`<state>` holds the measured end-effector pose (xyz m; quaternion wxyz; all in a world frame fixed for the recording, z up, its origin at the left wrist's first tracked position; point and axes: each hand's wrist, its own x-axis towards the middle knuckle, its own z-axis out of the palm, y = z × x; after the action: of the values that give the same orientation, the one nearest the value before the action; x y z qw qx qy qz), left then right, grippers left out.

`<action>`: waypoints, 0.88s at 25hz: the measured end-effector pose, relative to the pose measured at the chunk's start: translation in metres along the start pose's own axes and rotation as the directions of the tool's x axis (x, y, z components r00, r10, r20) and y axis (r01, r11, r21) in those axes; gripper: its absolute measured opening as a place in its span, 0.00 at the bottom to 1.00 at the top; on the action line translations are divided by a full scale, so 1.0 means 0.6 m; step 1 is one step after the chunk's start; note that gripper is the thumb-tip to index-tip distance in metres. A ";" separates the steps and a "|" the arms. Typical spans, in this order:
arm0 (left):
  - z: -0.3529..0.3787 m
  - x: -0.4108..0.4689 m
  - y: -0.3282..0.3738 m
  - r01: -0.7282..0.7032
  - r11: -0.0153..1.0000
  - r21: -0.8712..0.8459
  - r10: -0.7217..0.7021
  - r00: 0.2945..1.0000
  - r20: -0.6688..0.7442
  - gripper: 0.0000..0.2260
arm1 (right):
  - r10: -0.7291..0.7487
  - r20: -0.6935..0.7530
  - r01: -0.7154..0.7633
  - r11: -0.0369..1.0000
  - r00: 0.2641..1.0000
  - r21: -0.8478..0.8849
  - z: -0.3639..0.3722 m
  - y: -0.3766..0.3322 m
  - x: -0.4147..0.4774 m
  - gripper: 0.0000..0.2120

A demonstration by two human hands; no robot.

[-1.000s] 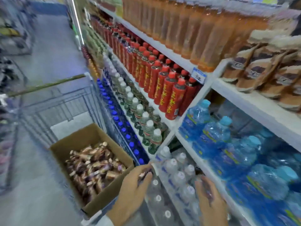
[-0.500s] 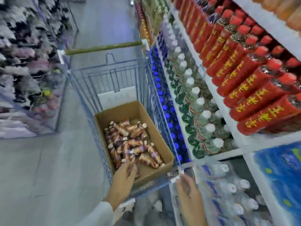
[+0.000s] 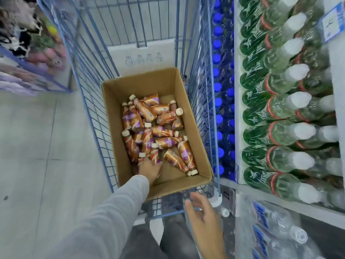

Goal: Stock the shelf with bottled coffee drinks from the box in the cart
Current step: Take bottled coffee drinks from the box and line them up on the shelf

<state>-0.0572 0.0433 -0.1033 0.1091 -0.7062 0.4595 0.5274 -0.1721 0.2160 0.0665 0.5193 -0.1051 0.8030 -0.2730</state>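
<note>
Because the cart [image 3: 215, 118] stands tight against the shelf [image 3: 237, 90] at our three o'clock, our right hand [image 3: 203, 217] hovers nearest us beside its near rim, fingers [image 3: 196, 200] spread and holding nothing, likely ready to steady it. At eleven o'clock from it, our left hand [image 3: 150, 171] is down inside the box [image 3: 195, 139], fingers draped over the bottom ends of two coffee bottles [image 3: 155, 155] whose caps point toward twelve o'clock; whether that grip has closed we cannot tell. Beyond them the remaining bottles [image 3: 162, 132] lie loose in a heap, so we judge each needs picking singly.
</note>
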 end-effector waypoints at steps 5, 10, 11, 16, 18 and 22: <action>0.062 0.085 0.010 0.077 0.910 0.407 -0.020 0.990 -0.141 0.33 | 0.014 0.005 -0.014 0.999 1.000 0.040 -0.013 -0.016 0.045 0.13; 0.100 0.086 0.004 0.072 0.910 0.408 -0.014 0.990 -0.142 0.35 | 0.036 0.090 -0.045 0.994 0.995 0.099 -0.017 -0.058 0.076 0.08; 0.093 0.082 0.004 0.051 0.937 0.347 -0.014 0.994 -0.109 0.35 | 0.037 0.109 -0.050 0.992 0.993 0.117 -0.015 -0.069 0.084 0.08; -0.004 -0.010 0.002 -0.120 0.989 -0.088 0.108 0.986 -0.129 0.27 | 0.313 0.247 -0.385 0.856 0.917 0.344 0.038 -0.094 0.203 0.14; -0.050 -0.067 -0.014 -0.176 0.961 -0.212 0.137 0.973 -0.187 0.29 | 0.445 0.385 -0.588 0.641 0.808 0.494 0.080 -0.093 0.268 0.25; -0.104 -0.141 -0.061 -0.137 0.886 -0.443 0.042 0.975 -0.219 0.31 | 0.511 0.306 -0.596 0.691 0.803 0.410 0.148 -0.042 0.381 0.27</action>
<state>0.0089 0.0690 -0.0177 -0.1312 -0.7401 0.3642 0.5500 -0.1960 0.0622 -0.1247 0.6519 0.2540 0.6548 -0.2861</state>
